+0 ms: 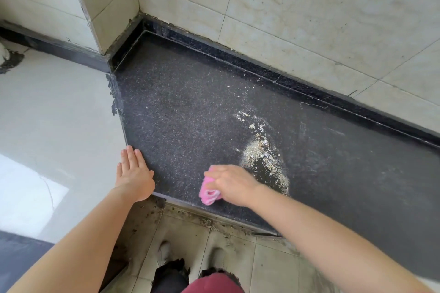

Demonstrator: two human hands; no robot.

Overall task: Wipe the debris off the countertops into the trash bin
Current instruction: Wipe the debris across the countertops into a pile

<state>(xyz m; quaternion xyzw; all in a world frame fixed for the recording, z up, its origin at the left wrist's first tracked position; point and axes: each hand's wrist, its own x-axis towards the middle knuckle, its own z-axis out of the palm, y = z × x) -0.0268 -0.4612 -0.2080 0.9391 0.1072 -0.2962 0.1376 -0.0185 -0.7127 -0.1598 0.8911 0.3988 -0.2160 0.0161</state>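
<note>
The left hand [134,171] lies flat and open on the near corner of the dark bench [190,107], holding nothing. Just to its right, the right hand [232,184] has its grip closed around a bunched pink cloth [209,191] pressed to the stone. Beyond it the debris [259,150] trails in a pale streak toward the front edge. No trash bin shows, so a careless sweep would likely spill grit onto the floor [238,257].

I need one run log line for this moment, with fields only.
left hand: flat on countertop edge | right hand: gripping pink cloth | debris: on countertop beside cloth | trash bin: not in view
</note>
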